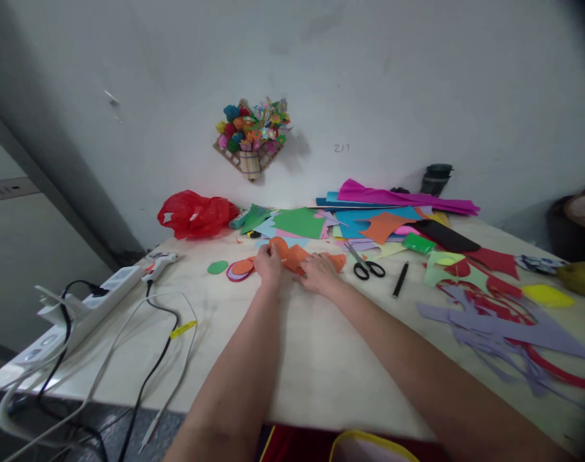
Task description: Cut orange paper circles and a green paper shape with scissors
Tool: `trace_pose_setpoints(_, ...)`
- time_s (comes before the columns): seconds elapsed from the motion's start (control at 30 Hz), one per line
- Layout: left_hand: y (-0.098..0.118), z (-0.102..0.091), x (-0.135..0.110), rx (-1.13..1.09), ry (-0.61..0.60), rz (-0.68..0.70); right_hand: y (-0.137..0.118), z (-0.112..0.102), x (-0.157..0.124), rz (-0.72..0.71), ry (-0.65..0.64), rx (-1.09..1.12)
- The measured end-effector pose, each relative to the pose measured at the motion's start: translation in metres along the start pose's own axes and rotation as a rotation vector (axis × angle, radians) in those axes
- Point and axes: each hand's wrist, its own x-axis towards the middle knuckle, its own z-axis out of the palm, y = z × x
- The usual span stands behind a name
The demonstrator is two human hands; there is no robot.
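My left hand (269,264) is closed in a pinch at the edge of a round orange paper piece (279,244); its fingertips are partly hidden. Just right of it, my right hand (318,272) lies with fingers stretched over an orange paper sheet (296,256), pressing it to the table. Left of my hands, an orange paper circle (243,266) rests on larger lilac and dark pink circles. A green paper circle (218,267) lies farther left. Beside my right hand are black-handled scissors (368,268), blades partly spread, and a black pen (401,280).
Coloured sheets (299,222) and a red plastic bag (196,213) line the back. Lilac scraps (504,327), a black phone (446,235) and a yellow piece (547,296) lie right. A white power strip (99,301) and cables occupy the left. A flower basket (250,163) hangs on the wall.
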Motion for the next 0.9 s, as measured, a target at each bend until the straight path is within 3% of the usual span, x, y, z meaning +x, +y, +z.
trace_pose_setpoints(0.17, 0.011, -0.005, -0.001, 0.076, 0.028, 0.03, -0.003, 0.009, 0.001, -0.054, 0.004, -0.086)
trace_pose_setpoints(0.33, 0.015, -0.01, 0.0, 0.131, 0.098, 0.045, 0.005, 0.017, 0.003, 0.02, 0.074, -0.028)
trace_pose_setpoints(0.63, 0.022, -0.027, 0.01, 0.36, 0.245, 0.067, 0.037, 0.02, -0.004, 0.294, 0.357, 0.212)
trace_pose_setpoints(0.73, 0.018, -0.034, 0.015, 0.456, 0.269, 0.046, 0.047, 0.033, 0.003, 0.28, 0.487, 0.32)
trace_pose_setpoints(0.83, 0.018, -0.035, 0.013, 0.562, 0.315, 0.139, 0.054, 0.047, 0.011, 0.241, 0.601, 0.421)
trace_pose_setpoints(0.9, 0.02, -0.028, 0.008, 0.545, 0.278, 0.212, 0.057, 0.053, 0.014, 0.189, 0.677, 0.467)
